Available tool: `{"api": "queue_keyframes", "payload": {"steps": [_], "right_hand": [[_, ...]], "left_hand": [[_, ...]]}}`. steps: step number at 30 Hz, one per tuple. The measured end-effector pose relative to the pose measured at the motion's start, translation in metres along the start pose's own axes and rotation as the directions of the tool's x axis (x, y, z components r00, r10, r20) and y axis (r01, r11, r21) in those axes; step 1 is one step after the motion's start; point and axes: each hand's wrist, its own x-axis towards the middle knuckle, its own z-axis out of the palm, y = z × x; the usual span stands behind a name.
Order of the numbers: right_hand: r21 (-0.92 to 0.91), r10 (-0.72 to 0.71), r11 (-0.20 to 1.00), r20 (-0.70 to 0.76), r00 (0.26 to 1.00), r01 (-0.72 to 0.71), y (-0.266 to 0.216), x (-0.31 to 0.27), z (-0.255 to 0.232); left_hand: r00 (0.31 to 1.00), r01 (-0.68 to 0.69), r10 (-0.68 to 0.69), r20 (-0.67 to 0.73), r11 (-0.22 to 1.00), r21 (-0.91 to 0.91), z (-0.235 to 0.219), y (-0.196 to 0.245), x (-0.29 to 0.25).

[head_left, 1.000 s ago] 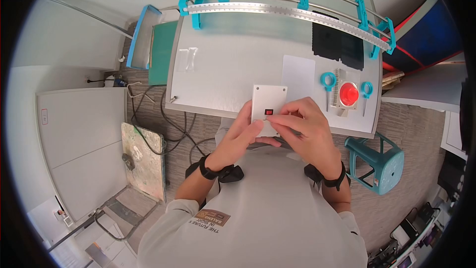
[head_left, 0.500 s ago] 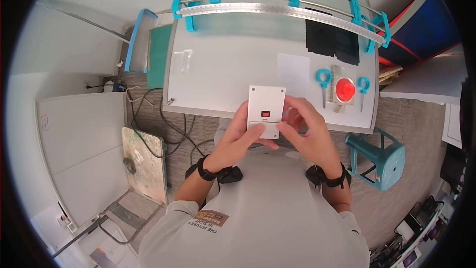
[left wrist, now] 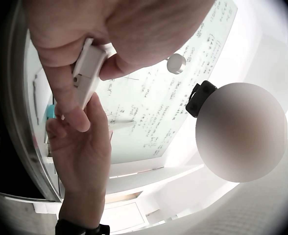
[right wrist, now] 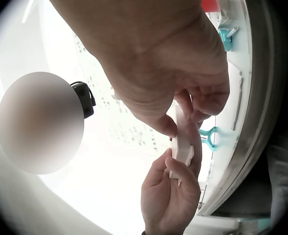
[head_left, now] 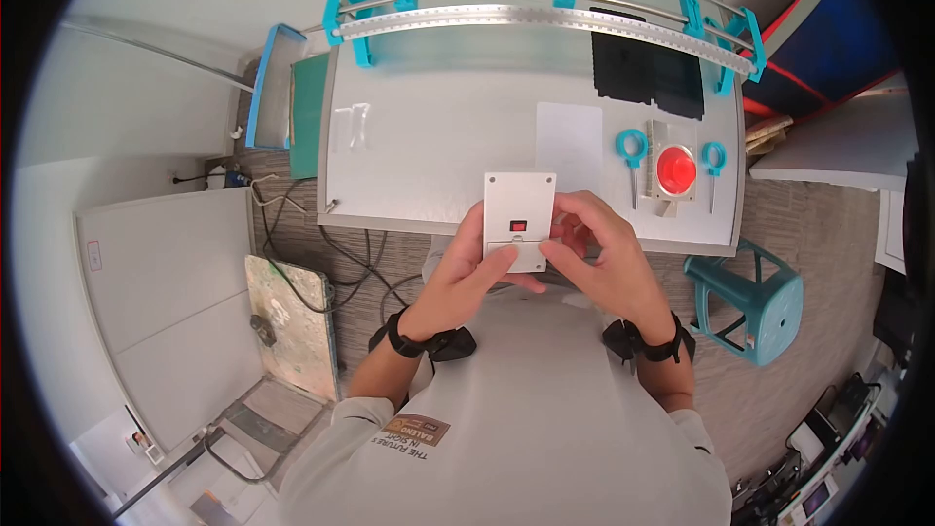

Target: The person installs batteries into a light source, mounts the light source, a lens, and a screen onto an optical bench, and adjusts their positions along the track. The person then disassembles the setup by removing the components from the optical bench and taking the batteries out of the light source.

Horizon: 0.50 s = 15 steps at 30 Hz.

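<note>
A flat white plastic box [head_left: 520, 197] is held up before the person's body, near the table's front edge. Its upward face carries a small red rocker switch [head_left: 518, 226] in a black frame. Below that, a seam and small latch mark off a cover panel [head_left: 527, 259]. The left hand [head_left: 453, 273] grips the box from the left, thumb on the panel and fingers underneath. From the right, the right hand [head_left: 612, 258] sets its thumb on the panel's right corner, its other fingers curled at the box's edge. In the left wrist view the box [left wrist: 91, 66] shows side-on between both hands.
On the white table [head_left: 429, 151], a red round piece [head_left: 676, 169] on a clear base sits between two turquoise-ringed tools. White paper [head_left: 570, 131] and black sheets [head_left: 648, 68] lie farther back. A turquoise-bracketed rail frame [head_left: 545, 19] spans the far side. A teal stool [head_left: 769, 312] stands right.
The right fingertips left the spot just below the red switch and moved to the box's right edge, thumb on the cover panel. The left hand keeps its grip. The head view shifted slightly.
</note>
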Motion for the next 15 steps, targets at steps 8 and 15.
{"api": "queue_keyframes", "payload": {"steps": [8, 15], "right_hand": [[0.01, 0.017, 1.0, 0.014, 1.0, -0.017, 0.001, -0.0003, -0.0007], [0.013, 0.032, 0.999, 0.02, 0.999, -0.032, 0.0016, -0.0003, 0.0011]], "left_hand": [[1.0, 0.01, -0.01, -0.002, 1.0, -0.003, -0.0006, -0.0015, 0.0004], [1.0, 0.012, -0.012, -0.007, 1.0, -0.006, -0.0014, -0.0014, -0.0005]]}}
